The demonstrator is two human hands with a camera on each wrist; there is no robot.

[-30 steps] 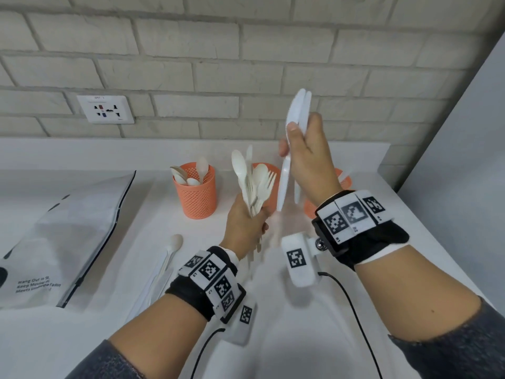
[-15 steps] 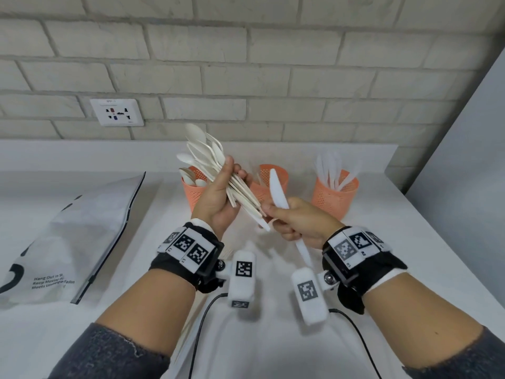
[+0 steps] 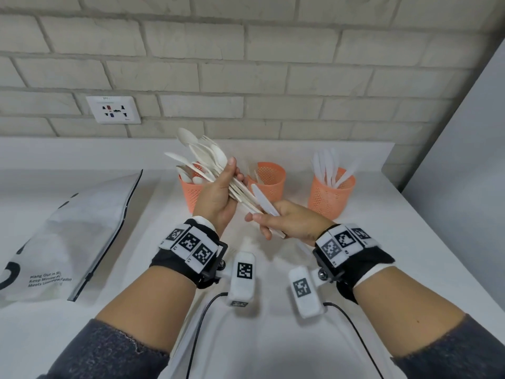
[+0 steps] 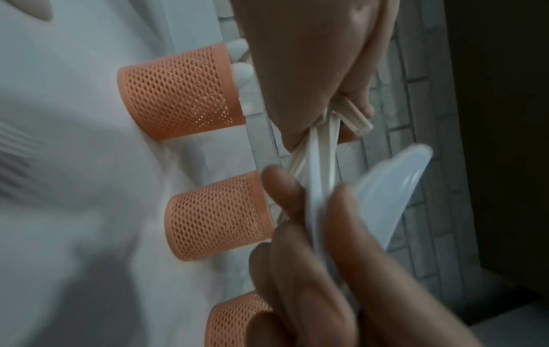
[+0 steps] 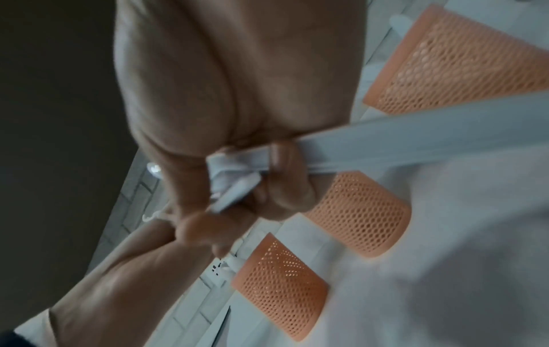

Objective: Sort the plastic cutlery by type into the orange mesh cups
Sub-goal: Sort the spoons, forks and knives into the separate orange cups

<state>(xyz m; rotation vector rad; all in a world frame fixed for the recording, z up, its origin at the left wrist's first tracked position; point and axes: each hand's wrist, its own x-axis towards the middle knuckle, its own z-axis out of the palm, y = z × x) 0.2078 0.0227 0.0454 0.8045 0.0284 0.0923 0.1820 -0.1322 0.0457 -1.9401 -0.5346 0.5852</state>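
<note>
My left hand (image 3: 218, 198) grips a fanned bundle of white plastic spoons and forks (image 3: 203, 157) by the handles, heads tilted up and to the left. My right hand (image 3: 276, 222) holds a white knife (image 3: 263, 201), blade up, right beside the bundle's handle ends. Three orange mesh cups stand behind: the left cup (image 3: 191, 194) holds spoons, the middle cup (image 3: 270, 184) shows a few handles, and the right cup (image 3: 329, 196) holds several knives. In the left wrist view the handles (image 4: 323, 145) leave my palm. In the right wrist view the knife (image 5: 415, 143) crosses my fingers.
A silver zip pouch (image 3: 71, 228) lies on the white counter (image 3: 410, 255) at the left. A brick wall with a socket (image 3: 113, 109) runs behind the cups. A grey panel (image 3: 464, 149) closes the right side. Wrist-camera cables (image 3: 352, 326) trail toward me.
My right hand came down from up by the right cup to the bundle and now holds one knife. The left hand tipped the bundle leftward and rose a little.
</note>
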